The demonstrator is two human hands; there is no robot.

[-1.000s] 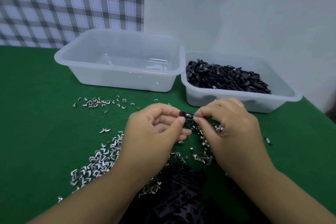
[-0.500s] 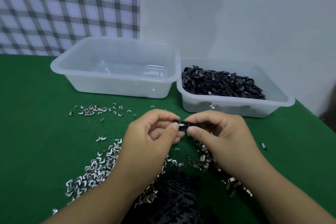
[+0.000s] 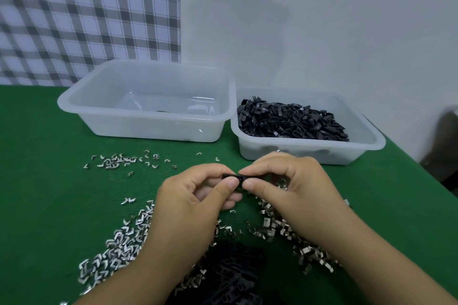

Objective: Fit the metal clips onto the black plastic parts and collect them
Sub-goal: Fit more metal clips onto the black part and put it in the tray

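Both hands meet over the green table and pinch one small black plastic part (image 3: 234, 177) between thumbs and forefingers. My left hand (image 3: 195, 203) grips its left end, my right hand (image 3: 290, 190) its right end. Any metal clip on the part is hidden by my fingertips. Loose metal clips (image 3: 116, 247) lie heaped under and left of my left forearm, with more clips (image 3: 270, 228) below my right hand. A dark pile of black plastic parts (image 3: 230, 277) lies between my forearms near the bottom edge.
A clear plastic tub (image 3: 148, 129), almost empty, stands at the back left. Beside it, a second tub (image 3: 309, 153) holds several black parts (image 3: 290, 121). A scatter of clips (image 3: 119, 160) lies in front of the left tub. The table's right edge runs diagonally at right.
The clip seen between my fingertips a second ago is now covered by them. My hands stay pinched together on the part; the camera has tilted, so the tubs sit lower in view.
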